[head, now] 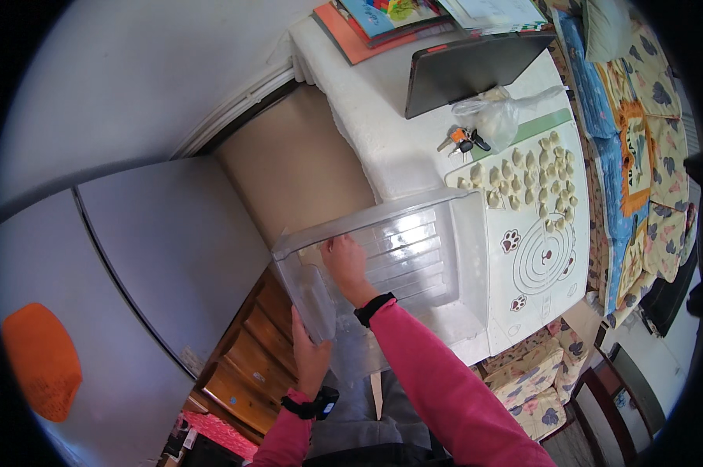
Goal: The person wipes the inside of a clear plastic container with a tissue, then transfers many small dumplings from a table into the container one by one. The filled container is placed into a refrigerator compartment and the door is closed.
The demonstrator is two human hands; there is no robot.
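Observation:
A clear plastic refrigerator drawer (471, 251) rests on the white-covered table, with its near end over the table edge. My left hand (310, 356) grips the drawer's front end from below, beside its handle recess. Inside the drawer, my right hand (345, 265) reaches down close to the far left corner. Its fingers are bent, and whatever is between them is hidden. A small pale piece (303, 252) shows near those fingertips. To the right, rows of small pale dumplings (529, 180) cover the upper part of a white pastry mat (497, 274) printed with rings and paw marks.
Keys (463, 142) and a knotted plastic bag (497, 119) lie above the mat. A dark tablet or laptop (474, 70) stands behind them, near books (380, 29). A grey refrigerator (170, 245) and wooden drawers (252, 362) stand left; a floral sofa (658, 157) lies right.

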